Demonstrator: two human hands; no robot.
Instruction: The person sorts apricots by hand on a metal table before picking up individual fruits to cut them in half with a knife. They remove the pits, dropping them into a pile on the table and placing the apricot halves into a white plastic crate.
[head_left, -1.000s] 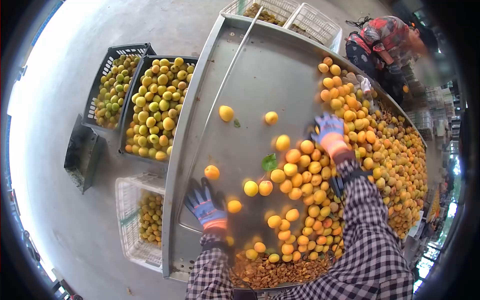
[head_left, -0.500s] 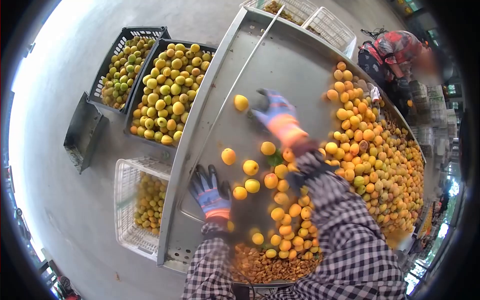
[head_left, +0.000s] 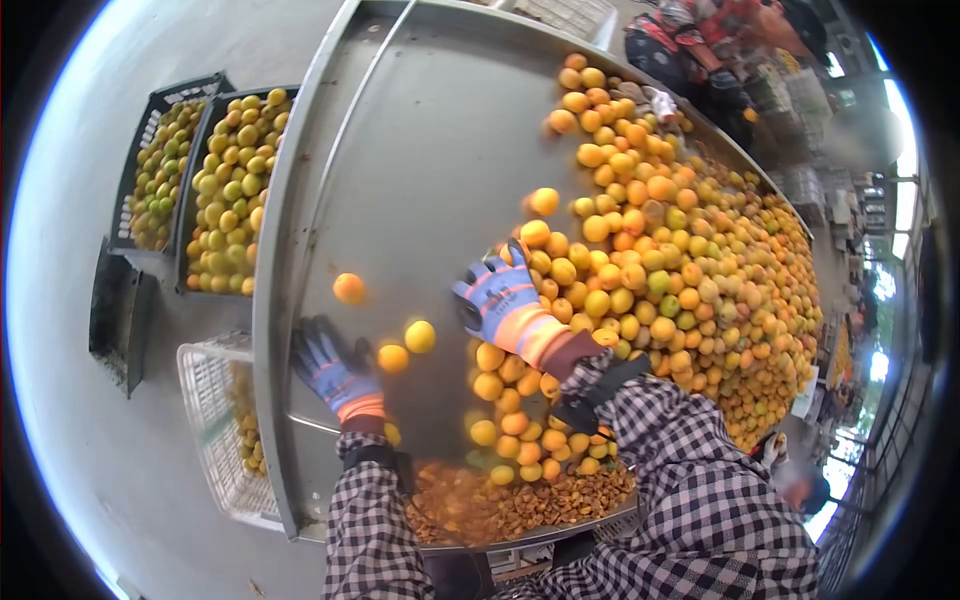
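Note:
My left hand (head_left: 335, 373), in a blue and orange glove with dark fingertips, is low over the metal table's left side. Its fingers are spread and slightly blurred, with no fruit visible in them. Close by are a few loose apricots, one orange apricot (head_left: 349, 288) above it and a yellow apricot (head_left: 420, 336) to its right. My right hand (head_left: 503, 300), gloved alike, is at the left edge of a large apricot pile (head_left: 660, 270). Its fingers are apart, and apricots lie against its far side; what is under the palm is hidden.
Brown pit-like pieces (head_left: 540, 507) lie at the table's near edge. Beyond the raised metal rim (head_left: 275, 250) stand black crates of apricots (head_left: 225, 190) and a white crate (head_left: 215, 430). A person (head_left: 690, 45) bends beside the table's far right side.
My right hand has come back from the middle of the table to the pile's edge. Fewer loose apricots lie between my hands. The camera view has shifted, and my left hand stays spread.

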